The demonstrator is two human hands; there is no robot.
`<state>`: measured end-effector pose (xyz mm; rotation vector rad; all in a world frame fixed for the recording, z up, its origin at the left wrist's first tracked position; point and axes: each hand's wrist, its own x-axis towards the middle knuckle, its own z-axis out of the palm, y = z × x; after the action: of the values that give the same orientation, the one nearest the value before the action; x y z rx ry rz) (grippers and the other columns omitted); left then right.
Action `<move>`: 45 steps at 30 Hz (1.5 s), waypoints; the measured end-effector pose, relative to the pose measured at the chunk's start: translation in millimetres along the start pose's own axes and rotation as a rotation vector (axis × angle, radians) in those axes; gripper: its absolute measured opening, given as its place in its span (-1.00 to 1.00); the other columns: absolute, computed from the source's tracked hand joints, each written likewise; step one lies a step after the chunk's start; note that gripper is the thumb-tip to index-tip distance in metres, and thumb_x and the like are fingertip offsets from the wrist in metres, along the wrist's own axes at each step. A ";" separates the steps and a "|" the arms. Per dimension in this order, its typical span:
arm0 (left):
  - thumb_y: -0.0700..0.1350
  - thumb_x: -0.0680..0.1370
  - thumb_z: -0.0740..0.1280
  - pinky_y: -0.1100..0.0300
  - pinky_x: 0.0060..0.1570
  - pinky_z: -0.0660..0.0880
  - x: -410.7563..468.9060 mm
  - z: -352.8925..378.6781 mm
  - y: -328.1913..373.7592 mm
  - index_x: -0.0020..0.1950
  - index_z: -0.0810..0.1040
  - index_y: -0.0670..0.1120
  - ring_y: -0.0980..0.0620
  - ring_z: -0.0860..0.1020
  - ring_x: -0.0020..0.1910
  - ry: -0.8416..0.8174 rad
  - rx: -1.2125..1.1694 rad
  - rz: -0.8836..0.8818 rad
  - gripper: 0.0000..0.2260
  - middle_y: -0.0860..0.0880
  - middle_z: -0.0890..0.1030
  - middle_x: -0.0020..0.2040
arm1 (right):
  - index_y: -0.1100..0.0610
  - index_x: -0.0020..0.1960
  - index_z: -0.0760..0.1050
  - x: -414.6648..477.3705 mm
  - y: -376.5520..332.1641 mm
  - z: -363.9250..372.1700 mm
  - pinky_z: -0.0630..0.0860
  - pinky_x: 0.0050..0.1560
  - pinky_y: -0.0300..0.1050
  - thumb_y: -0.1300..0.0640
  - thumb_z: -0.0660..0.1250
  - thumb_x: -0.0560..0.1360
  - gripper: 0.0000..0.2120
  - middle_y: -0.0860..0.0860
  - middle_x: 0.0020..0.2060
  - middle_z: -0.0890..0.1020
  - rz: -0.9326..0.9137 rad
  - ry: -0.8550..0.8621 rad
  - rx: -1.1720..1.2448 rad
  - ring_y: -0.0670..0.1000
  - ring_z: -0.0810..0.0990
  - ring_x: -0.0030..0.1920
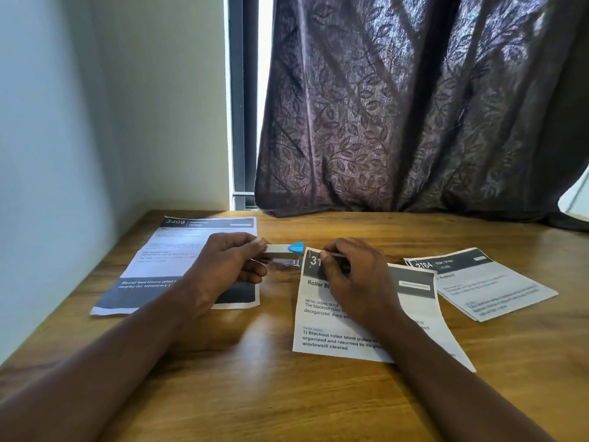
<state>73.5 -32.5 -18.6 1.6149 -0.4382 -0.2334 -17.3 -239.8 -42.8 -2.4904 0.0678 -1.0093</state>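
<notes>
My left hand [228, 264] grips a small stapler [287, 255] with a silver body and a blue tip, held just above the wooden table [255, 393]. The blue tip points right, toward the top left corner of a printed paper set [338, 333]. My right hand [353, 279] rests on that paper set and pinches its top edge near the corner. The stapler's mouth sits right beside that corner; whether it is around the paper I cannot tell.
A printed sheet [172, 260] lies flat at the left under my left forearm. Another stack of printed sheets [490, 285] lies at the right. A dark patterned curtain [414, 106] hangs onto the table's back edge. A white wall [95, 122] borders the left.
</notes>
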 end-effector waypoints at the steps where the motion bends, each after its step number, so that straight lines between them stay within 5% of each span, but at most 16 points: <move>1: -0.08 0.63 0.34 0.16 -0.22 0.64 -0.6 0.9 -0.1 0.02 0.70 -0.17 0.02 0.65 -0.29 -0.009 -0.009 -0.003 -0.80 -0.14 0.75 -0.12 | -0.02 0.02 0.60 0.1 -0.2 0.8 0.53 0.08 0.16 -0.05 0.22 0.58 -0.80 -0.15 -0.12 0.63 0.000 -0.013 0.003 -0.08 0.57 -0.06; 6: 0.02 0.61 0.35 0.18 -0.24 0.66 -2.0 4.2 -1.4 -0.01 0.71 -0.16 0.04 0.65 -0.33 -0.025 0.023 -0.009 -0.73 -0.11 0.73 -0.22 | -0.04 0.08 0.61 -0.1 -0.5 2.7 0.52 0.13 0.16 -0.09 0.18 0.59 -0.74 -0.17 -0.06 0.63 0.000 -0.061 0.042 -0.09 0.57 0.00; 14: -0.11 0.58 0.38 0.16 -0.18 0.69 -2.6 4.3 0.8 0.04 0.70 -0.18 0.03 0.69 -0.27 -0.052 -0.040 -0.055 -0.83 -0.10 0.75 -0.16 | -0.05 0.08 0.63 -0.2 -2.3 1.9 0.53 0.13 0.15 -0.20 0.17 0.56 -0.65 -0.16 -0.05 0.65 0.043 -0.090 0.008 -0.10 0.57 0.00; 24: -0.18 0.58 0.38 0.16 -0.15 0.70 -4.2 4.5 -1.0 0.08 0.69 -0.23 -0.04 0.73 -0.15 -0.151 -0.120 -0.092 -0.83 -0.16 0.75 -0.08 | -0.03 0.01 0.62 -1.9 -5.2 1.7 0.53 0.13 0.18 -0.08 0.33 0.59 -0.84 -0.13 -0.11 0.65 0.045 -0.089 0.025 -0.07 0.58 -0.07; 35: -0.24 0.33 0.51 0.04 -0.02 0.69 -5.8 3.9 0.1 0.14 0.65 -0.27 -0.15 0.74 0.00 -0.213 -0.180 -0.083 -0.61 -0.24 0.74 0.02 | -0.06 -0.03 0.55 0.1 -4.2 2.0 0.53 0.07 0.16 0.00 0.26 0.64 -0.88 -0.17 -0.20 0.59 -0.015 0.011 0.027 -0.10 0.54 -0.13; 45: -0.31 0.47 0.46 0.16 -0.13 0.70 -1.9 10.2 -1.5 0.12 0.66 -0.19 -0.11 0.74 -0.01 -0.173 -0.104 0.002 -0.77 -0.21 0.72 0.05 | -0.05 0.10 0.52 -0.4 -10.3 -8.3 0.45 0.20 0.18 -0.06 0.21 0.58 -0.82 -0.15 -0.08 0.61 -0.056 -0.013 0.052 -0.08 0.55 -0.03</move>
<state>67.8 -40.9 -21.3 1.4984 -0.5511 -0.3907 -24.5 -233.7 -33.5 -2.4632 -0.0317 -1.0046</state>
